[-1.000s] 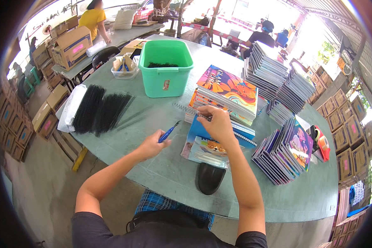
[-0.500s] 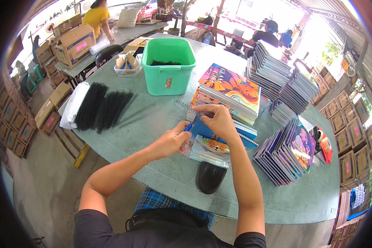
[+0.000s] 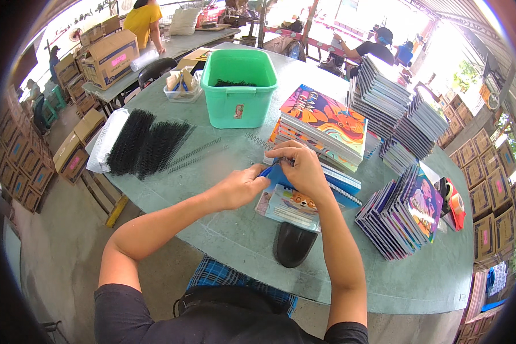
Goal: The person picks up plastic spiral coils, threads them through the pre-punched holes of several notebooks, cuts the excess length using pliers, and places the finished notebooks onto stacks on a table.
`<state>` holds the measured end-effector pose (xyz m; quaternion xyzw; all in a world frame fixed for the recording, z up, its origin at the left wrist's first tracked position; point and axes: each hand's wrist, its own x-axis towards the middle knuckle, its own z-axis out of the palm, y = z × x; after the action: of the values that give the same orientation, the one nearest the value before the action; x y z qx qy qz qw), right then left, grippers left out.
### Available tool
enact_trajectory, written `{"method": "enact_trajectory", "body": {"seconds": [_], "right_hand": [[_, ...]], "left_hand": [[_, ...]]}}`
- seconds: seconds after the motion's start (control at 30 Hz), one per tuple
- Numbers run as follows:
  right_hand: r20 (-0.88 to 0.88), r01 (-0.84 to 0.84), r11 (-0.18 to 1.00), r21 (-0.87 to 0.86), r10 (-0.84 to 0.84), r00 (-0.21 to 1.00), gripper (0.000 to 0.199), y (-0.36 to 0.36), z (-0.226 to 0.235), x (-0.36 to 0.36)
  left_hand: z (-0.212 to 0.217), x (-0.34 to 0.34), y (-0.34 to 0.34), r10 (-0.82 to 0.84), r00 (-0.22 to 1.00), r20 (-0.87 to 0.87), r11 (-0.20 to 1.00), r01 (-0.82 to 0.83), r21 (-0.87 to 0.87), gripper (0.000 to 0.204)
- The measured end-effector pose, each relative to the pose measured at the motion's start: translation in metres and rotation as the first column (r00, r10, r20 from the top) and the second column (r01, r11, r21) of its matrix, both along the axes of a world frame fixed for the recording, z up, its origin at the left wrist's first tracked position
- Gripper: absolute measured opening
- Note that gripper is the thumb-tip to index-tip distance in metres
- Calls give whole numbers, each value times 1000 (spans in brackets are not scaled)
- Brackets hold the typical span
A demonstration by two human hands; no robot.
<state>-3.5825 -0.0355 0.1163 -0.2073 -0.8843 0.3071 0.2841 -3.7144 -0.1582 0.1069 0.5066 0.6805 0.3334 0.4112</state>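
Note:
My left hand [image 3: 242, 187] is closed round a blue-handled hand tool [image 3: 266, 171], which looks like small pliers or cutters. My right hand [image 3: 301, 167] pinches with thumb and forefinger at the tool's tip, over the corner of a blue notebook [image 3: 341, 183]; what it pinches is mostly hidden by the fingers. A loose spiral coil [image 3: 257, 139] sticks out just beyond the right fingertips. Under my hands lie small notebooks with an animal-face cover [image 3: 297, 202], overlapping the blue one. A black wedge-shaped block [image 3: 294, 246] sits at their near side.
A green tub [image 3: 239, 109] holds black coils. Bundles of black coils [image 3: 149, 143] lie to the left. Colourful notebooks [image 3: 325, 123] are stacked ahead, with more stacks [image 3: 378, 89] behind and a spiral-bound pile [image 3: 393, 215] at right, beside a tape dispenser [image 3: 456, 206]. Other people work in the background.
My left hand has rolled so its back faces up more, with the blue-handled tool still in it. My right hand stays at the notebook's corner. The view has shifted slightly.

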Motion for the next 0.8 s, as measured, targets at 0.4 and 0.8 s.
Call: {"method": "enact_trajectory", "body": {"seconds": [0.4, 0.8], "right_hand": [[8, -33, 999, 24, 33, 999, 34, 7, -2, 1], [15, -63, 998, 14, 62, 998, 30, 5, -3, 3]], "left_hand": [[4, -4, 9, 23, 912, -409, 989, 39, 143, 43], [0, -3, 7, 30, 911, -412, 996, 9, 93, 44]]}}
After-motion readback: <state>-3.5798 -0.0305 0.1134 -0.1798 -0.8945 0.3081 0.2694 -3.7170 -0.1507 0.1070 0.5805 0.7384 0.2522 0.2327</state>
